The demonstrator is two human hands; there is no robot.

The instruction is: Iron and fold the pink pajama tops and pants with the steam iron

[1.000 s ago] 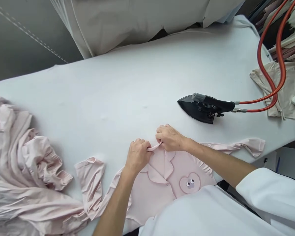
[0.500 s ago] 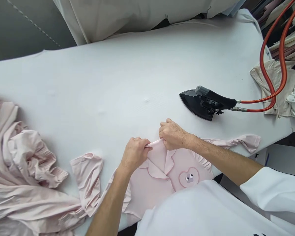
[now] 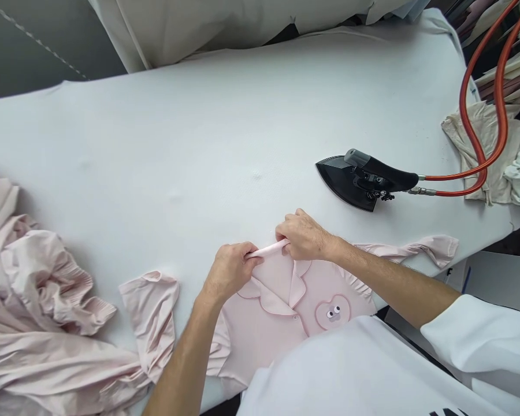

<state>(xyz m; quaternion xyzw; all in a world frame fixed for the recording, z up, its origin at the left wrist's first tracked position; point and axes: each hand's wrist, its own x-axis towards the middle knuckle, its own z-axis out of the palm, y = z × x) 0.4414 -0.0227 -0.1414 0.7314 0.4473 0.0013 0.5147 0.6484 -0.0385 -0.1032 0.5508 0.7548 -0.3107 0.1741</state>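
A pale pink pajama shirt (image 3: 260,341) lies front up at the near edge of the white padded ironing table (image 3: 190,144). It has a scalloped collar and a heart-shaped patch with googly eyes. My left hand (image 3: 231,268) pinches the top of the collar on one side. On the other side of the neck, my right hand (image 3: 303,234) is closed on the collar too. The collar edge is drawn taut between them. Both sleeves spread outward, partly behind my forearms. My own white top hides the shirt's lower part.
A black steam iron (image 3: 366,179) rests on the table to the right, with red hoses (image 3: 474,136) running up from it. Crumpled pink garments (image 3: 47,289) pile up at the left. Beige folded cloth (image 3: 476,150) lies at the right end.
My left hand has shifted slightly left, and the collar edge between my hands is stretched longer and straighter. The right hand has moved only a little; the iron stays in place.
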